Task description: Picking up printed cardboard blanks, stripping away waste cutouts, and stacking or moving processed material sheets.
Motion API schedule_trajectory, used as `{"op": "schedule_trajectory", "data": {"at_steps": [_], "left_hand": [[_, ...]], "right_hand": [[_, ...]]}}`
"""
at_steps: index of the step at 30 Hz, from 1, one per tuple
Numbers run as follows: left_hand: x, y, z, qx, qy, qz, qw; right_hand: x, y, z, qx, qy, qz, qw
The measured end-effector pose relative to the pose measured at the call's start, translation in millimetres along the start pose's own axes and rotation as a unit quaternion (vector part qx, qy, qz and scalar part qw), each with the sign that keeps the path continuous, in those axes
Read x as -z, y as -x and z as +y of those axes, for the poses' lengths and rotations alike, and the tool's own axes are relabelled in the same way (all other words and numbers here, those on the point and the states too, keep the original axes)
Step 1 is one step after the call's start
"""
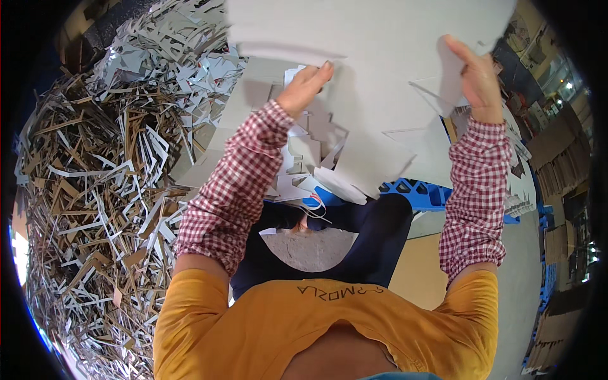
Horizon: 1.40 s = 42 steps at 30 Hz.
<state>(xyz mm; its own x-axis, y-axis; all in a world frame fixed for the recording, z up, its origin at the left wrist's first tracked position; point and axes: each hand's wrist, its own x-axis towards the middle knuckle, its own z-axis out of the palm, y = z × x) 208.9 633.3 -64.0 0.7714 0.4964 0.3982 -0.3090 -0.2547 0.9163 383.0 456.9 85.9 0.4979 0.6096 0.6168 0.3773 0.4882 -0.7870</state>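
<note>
Large pale grey die-cut cardboard sheet [380,76], raised in front of you above a stack of similar cut sheets [354,158]. Judged light but floppy, its cut-outs prone to tearing, so grip the solid margins well apart. Your left hand [305,85] pinches the lower edge with fingers curled; your right hand [476,76] clasps the right side. Heap of brown and white cardboard offcut strips [107,190] sprawls to your left; blue plastic pallet [421,193] under the stack.

Both arms raised toward 12 o'clock, checked sleeves; left hand [304,85] fingers curled at 11, right hand [478,76] gripping at 1.
</note>
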Motion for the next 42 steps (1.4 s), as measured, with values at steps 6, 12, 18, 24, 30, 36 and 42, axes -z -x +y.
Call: {"op": "schedule_trajectory", "data": {"at_steps": [6,12,18,24,30,36,42], "left_hand": [[-47,15,10,-0.1,-0.041,0.088,0.99],[-9,19,15,-0.088,-0.002,0.261,0.961],[-7,21,67,-0.088,0.245,0.22,0.94],[-33,5,114,-0.001,0.312,0.19,0.931],[-157,-69,137,0.061,0.337,-0.219,0.914],[-334,-39,121,-0.035,0.23,-0.276,0.932],[-297,-41,-10,0.079,0.144,-0.254,0.953]], "right_hand": [[44,-11,22,-0.113,0.102,-0.186,0.971],[-13,28,-19,-0.065,0.058,-0.221,0.971],[38,166,77,-0.026,0.004,-0.194,0.981],[42,216,44,-0.144,0.164,-0.123,0.968],[83,303,18,-0.1,0.206,0.18,0.957],[187,382,-5,-0.202,0.197,0.464,0.84],[333,581,158,-0.407,0.272,0.534,0.689]]}}
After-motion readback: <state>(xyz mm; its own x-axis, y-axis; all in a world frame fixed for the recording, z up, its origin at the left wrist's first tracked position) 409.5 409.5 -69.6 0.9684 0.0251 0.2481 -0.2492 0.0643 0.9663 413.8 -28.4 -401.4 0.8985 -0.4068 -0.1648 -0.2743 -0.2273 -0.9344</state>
